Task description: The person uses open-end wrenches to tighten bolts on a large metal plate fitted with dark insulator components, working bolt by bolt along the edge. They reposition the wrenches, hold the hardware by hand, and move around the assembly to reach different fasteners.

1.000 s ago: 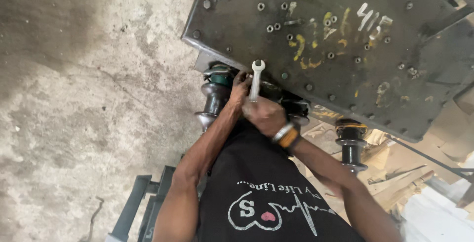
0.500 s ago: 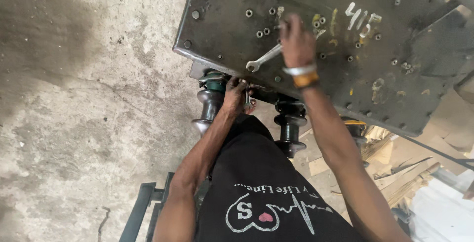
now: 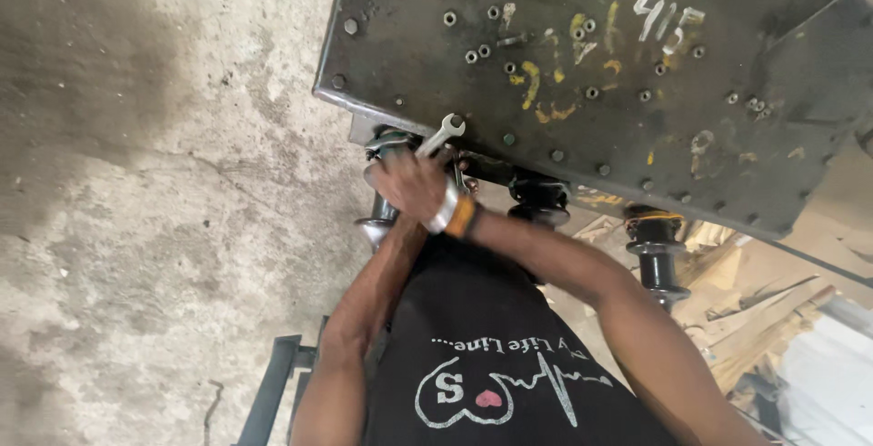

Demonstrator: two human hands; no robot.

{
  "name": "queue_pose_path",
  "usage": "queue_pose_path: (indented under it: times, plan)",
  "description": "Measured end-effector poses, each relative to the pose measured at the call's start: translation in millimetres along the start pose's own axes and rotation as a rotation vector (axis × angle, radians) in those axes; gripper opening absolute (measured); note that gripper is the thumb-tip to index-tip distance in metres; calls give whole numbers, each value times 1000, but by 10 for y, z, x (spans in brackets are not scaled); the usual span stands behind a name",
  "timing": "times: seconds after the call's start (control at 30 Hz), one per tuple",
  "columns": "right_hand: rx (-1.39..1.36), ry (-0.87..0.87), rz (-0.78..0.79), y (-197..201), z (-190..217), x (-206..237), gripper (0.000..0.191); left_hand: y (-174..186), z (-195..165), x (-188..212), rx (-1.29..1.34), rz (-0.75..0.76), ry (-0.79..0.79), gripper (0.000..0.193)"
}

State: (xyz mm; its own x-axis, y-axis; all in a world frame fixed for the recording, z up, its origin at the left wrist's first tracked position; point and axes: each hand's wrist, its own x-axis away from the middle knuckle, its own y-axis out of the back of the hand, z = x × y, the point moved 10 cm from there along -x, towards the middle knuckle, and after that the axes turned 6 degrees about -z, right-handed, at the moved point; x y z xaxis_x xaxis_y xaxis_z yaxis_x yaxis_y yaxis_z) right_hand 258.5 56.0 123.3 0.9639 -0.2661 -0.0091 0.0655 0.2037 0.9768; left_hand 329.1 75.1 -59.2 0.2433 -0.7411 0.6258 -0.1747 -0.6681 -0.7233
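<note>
- The right hand (image 3: 411, 184) sits just left of the frame's centre, closed in a fist around the shank of a silver wrench (image 3: 443, 130).
- The wrench rises out of the top of that fist toward the upper right; its open-ended head lies against the lower edge of the dark steel plate (image 3: 582, 73), clear of the fingers.
- The lower part of the wrench is buried in the grip, so only the head and a short length of shank show.
- A pale band and an orange band circle the right wrist, just right of the fist.
- The left hand (image 3: 386, 171) reaches up from the lower middle of the frame and is mostly hidden under the right; it seems to press near the same fitting, but whether it is closed on anything cannot be told.
- Beneath the plate's edge, just behind the hands, hang black ribbed insulators (image 3: 657, 248), one at centre and one further right.
- The plate fills the upper right of the frame, studded with bolts and daubed with yellow and white paint.
- Rough concrete floor (image 3: 136, 182) fills the left side.
</note>
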Motion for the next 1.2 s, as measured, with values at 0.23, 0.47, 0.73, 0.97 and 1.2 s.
queue_pose_path:
  times: [0.23, 0.47, 0.73, 0.97, 1.2]
  plan:
    - [-63, -218, -399, 923, -1316, -953, 17, -186, -107, -53, -8, 48, -111, 20]
    - [94, -611, -448, 910, -2277, 922, 34, -260, -146, 16, -26, 42, -71, 21]
    - [24, -72, -167, 364, -362, 1183, 26, -144, -94, -106, 5, 73, -66, 25]
    - [174, -7, -537, 805, -246, -571, 23, -32, 12, -71, 99, -63, 133, 26]
    - [-31, -429, -621, 1166, -2048, -237, 37, -212, -173, -7, -20, 52, -11, 12]
